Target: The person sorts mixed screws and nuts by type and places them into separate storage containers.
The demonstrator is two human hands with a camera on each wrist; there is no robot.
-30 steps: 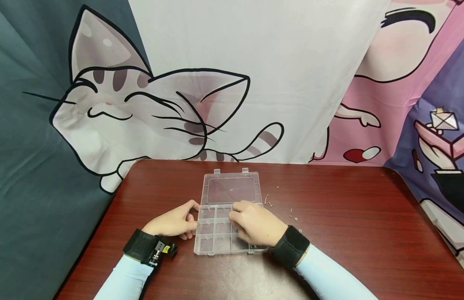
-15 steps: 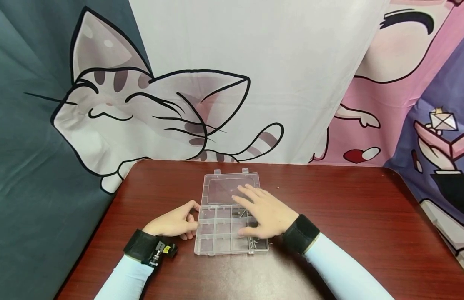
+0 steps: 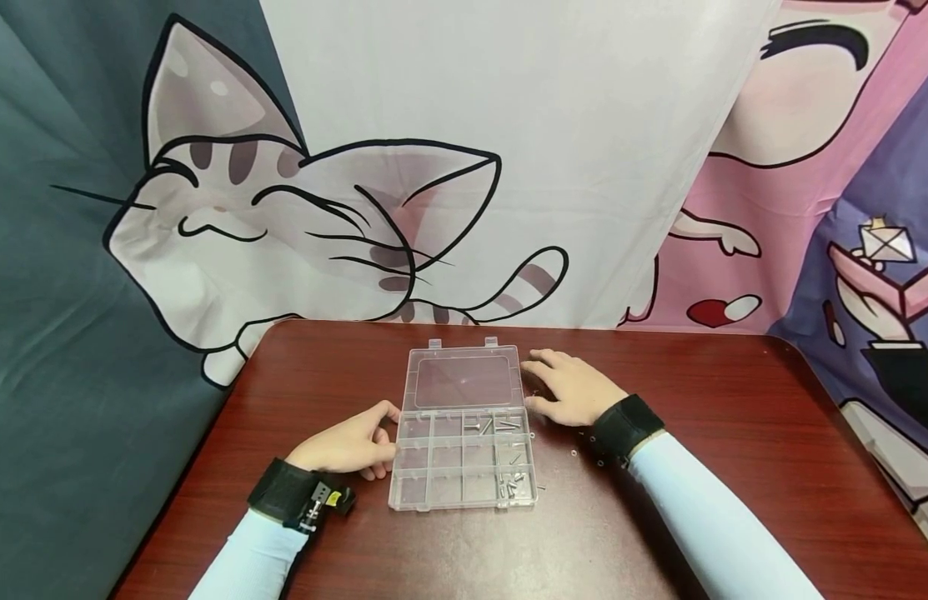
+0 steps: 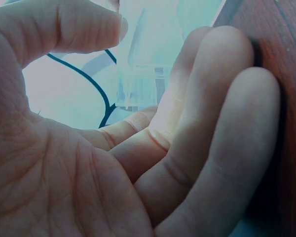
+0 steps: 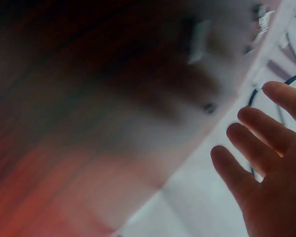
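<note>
A clear plastic compartment box [image 3: 444, 454] lies on the table with its lid [image 3: 464, 379] folded back away from the person. My left hand [image 3: 343, 442] holds the box at its left edge; the left wrist view shows the thumb [image 4: 89, 29] against the clear plastic and the other fingers curled. Small metal screws [image 3: 512, 483] lie in the right-hand compartments, and longer screws [image 3: 486, 426] in the upper ones. Just right of the lid, my right hand [image 3: 576, 390] hovers low over the table, fingers spread, partly covering small pieces there. The right wrist view is blurred.
Tiny ring-shaped pieces [image 3: 574, 452] lie scattered on the reddish-brown table [image 3: 734, 450] right of the box. One small screw [image 3: 542, 487] sits beside its lower right corner. A cat-print cloth [image 3: 584, 167] hangs behind the table's far edge.
My right hand has come off the box compartments, its fingers opening, and moved right and back to beside the lid. My left hand and the box have stayed put.
</note>
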